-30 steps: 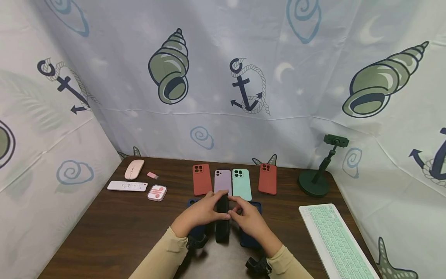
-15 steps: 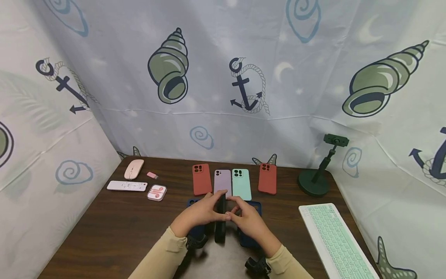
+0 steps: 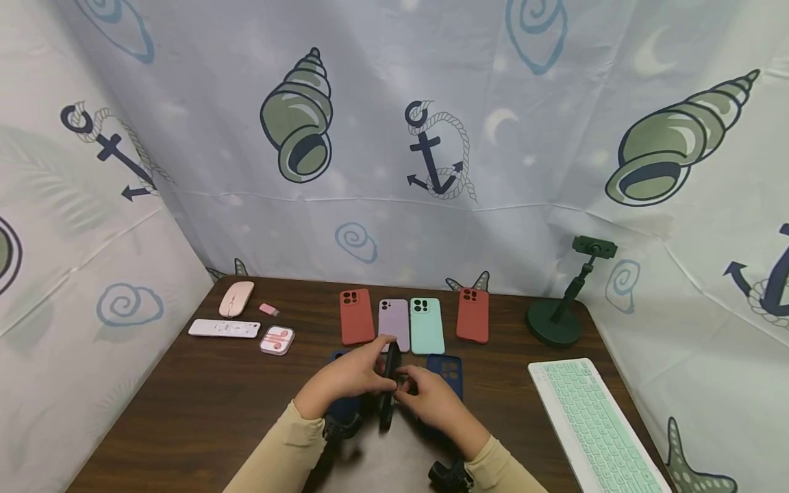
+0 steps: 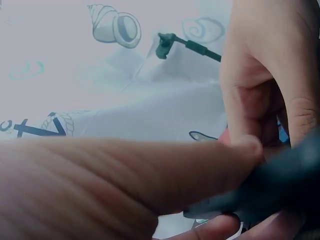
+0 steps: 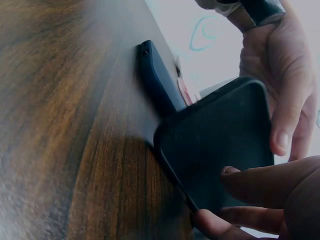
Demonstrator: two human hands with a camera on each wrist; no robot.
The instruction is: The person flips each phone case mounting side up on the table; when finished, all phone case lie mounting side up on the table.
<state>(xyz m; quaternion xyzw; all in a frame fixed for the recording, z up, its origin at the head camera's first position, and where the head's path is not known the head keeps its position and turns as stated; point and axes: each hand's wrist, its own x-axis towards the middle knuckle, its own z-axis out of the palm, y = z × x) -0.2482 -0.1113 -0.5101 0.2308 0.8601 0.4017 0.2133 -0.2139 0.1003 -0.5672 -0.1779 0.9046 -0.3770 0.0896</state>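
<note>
A black phone case (image 3: 388, 400) stands on its long edge in the middle of the head view, between both hands. My left hand (image 3: 346, 378) grips it from the left, thumb toward me and fingers at the far end. From the other side my right hand (image 3: 439, 402) pinches it; the right wrist view shows the thumb on the inner face of the black case (image 5: 215, 145) and a finger at its edge. Two navy phone cases lie close by: one (image 3: 345, 409) partly under the left hand, the other (image 3: 448, 370) partly behind the right hand.
Along the back lie a red case (image 3: 357, 318), a lilac case (image 3: 394, 322), a mint case (image 3: 427, 327) and another red case (image 3: 472, 316). Mouse (image 3: 237, 299), remote (image 3: 224, 329) and earphone box (image 3: 277, 340) sit left; camera stand (image 3: 555, 325) and keyboard (image 3: 598, 418) right.
The black case has turned between the hands and appears narrower, shifting slightly left. My right hand has moved a little left and down, showing more of the right navy case.
</note>
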